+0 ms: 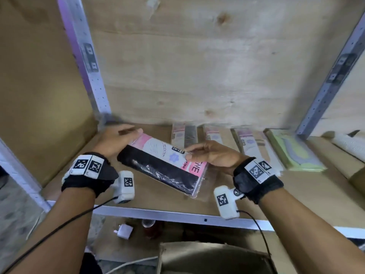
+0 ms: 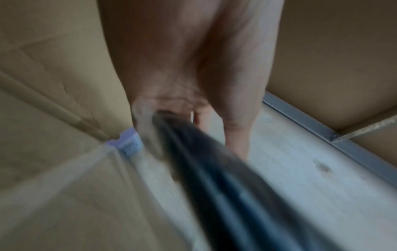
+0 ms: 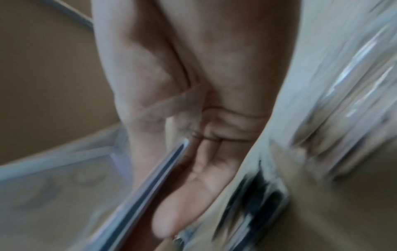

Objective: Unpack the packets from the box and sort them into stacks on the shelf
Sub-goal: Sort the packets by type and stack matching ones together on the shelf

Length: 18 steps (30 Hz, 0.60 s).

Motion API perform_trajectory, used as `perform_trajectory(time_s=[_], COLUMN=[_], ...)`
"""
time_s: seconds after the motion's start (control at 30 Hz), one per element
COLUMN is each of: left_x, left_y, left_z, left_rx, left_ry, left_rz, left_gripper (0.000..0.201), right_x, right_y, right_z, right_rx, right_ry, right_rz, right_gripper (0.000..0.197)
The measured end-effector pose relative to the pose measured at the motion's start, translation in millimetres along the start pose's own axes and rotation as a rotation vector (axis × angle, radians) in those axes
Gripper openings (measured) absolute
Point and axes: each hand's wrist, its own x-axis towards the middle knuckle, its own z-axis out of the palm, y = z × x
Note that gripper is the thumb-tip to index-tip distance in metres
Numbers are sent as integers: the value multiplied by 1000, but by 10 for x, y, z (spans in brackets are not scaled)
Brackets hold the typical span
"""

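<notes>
A flat packet [image 1: 164, 163], pink and white with a black half under clear wrap, hangs tilted just above the left part of the wooden shelf board [image 1: 256, 200]. My left hand [image 1: 116, 141] grips its far left end, fingers laid over the top corner. My right hand [image 1: 209, 155] pinches its right side, thumb on the printed face. In the blurred left wrist view the packet's dark edge [image 2: 214, 169] runs out from under my left hand [image 2: 182, 68]. The right wrist view shows my right hand [image 3: 193, 84] beside the packet's thin edge [image 3: 138, 195].
Along the back of the shelf lie three pink and black packet stacks [image 1: 183, 135] [image 1: 213, 135] [image 1: 252, 147] and a green stack [image 1: 296, 153]. A cardboard panel [image 1: 39, 95] walls the left side. The open cardboard box [image 1: 213, 254] sits below the shelf's metal front rail [image 1: 177, 214].
</notes>
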Motion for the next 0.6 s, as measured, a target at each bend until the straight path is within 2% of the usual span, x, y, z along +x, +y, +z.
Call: perform_trajectory(time_s=[0.1,0.17,0.3,0.5,0.57,0.6], left_x=[-102,-159,-193,-125,-107,-106], left_y=[143,261,452,627,671,691], left_z=[264,468,784,1135,1230,1278], left_rx=[-72,-166,-384,-546,-572,-588], left_ry=[-339,-392,-308,-135,-114,-115], left_rz=[-11,-4,-33,-129,-166,-174], left_gripper=[34,33,32,13,18,23], right_x=[-302,-471,-711,-860,-867,-866], right_y=[147,231,400,554,554,546], right_z=[-269,-418,-720,-941,-964,-969], right_rx=[17,56,241,708,812,848], right_ry=[20,56,184,376,416,419], right_rz=[38,46,37,-4,-15,-26], right_gripper=[22,23,36,28,18,21])
